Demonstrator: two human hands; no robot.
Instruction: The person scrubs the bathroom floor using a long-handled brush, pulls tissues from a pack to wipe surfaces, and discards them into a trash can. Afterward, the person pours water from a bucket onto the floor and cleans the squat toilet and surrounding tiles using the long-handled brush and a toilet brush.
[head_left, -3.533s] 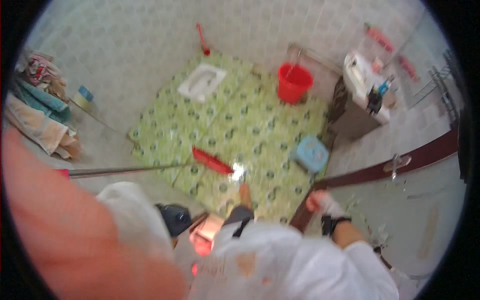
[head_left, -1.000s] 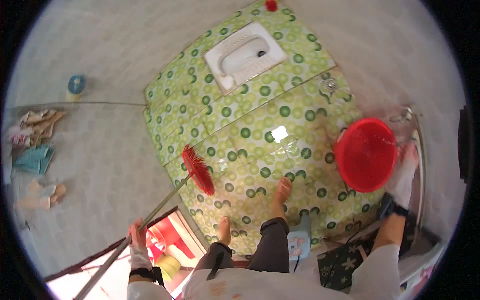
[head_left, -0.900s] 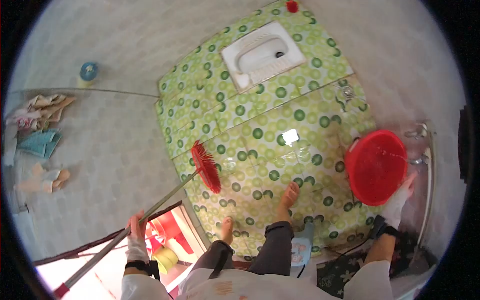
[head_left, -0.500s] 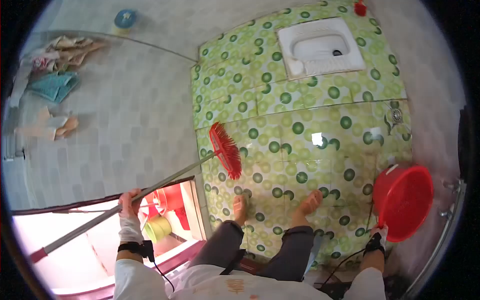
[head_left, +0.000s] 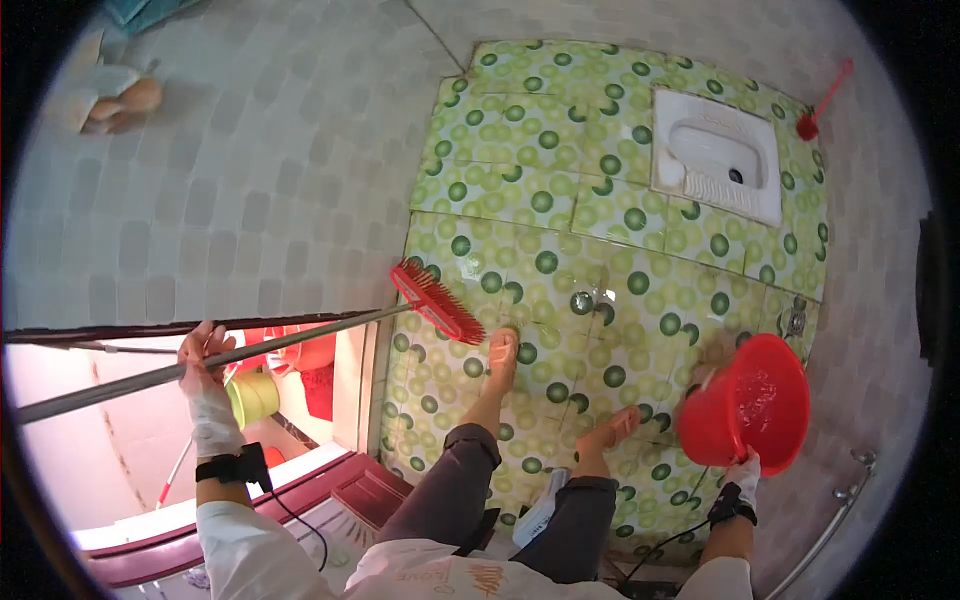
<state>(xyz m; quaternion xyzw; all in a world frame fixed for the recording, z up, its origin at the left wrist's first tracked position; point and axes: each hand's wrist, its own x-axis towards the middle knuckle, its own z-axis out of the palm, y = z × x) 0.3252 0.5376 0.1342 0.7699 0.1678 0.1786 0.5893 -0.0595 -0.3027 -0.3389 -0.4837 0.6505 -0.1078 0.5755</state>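
My left hand [head_left: 205,362] is closed round the grey pole of a broom, at the left. The broom's red head [head_left: 438,303] has its bristles on the green patterned floor [head_left: 560,270], just ahead of my feet. At the right, my right hand [head_left: 743,470] grips the near rim of a red bucket [head_left: 715,412]. Water shows inside the bucket, which is tilted with its mouth turned to the right. Whether its base touches the floor I cannot tell.
A white squat toilet [head_left: 718,158] is set in the floor at the upper right, with a red brush [head_left: 808,126] beside it. A blue stool [head_left: 541,508] is by my legs. Left, a doorway shows a yellow-green bucket [head_left: 254,398]. Metal pipes [head_left: 840,510] run along the right wall.
My right hand has taken hold of the bucket's rim, and the bucket has come away from the tap and tilted. My left foot has stepped forward, near the broom head. The view has turned.
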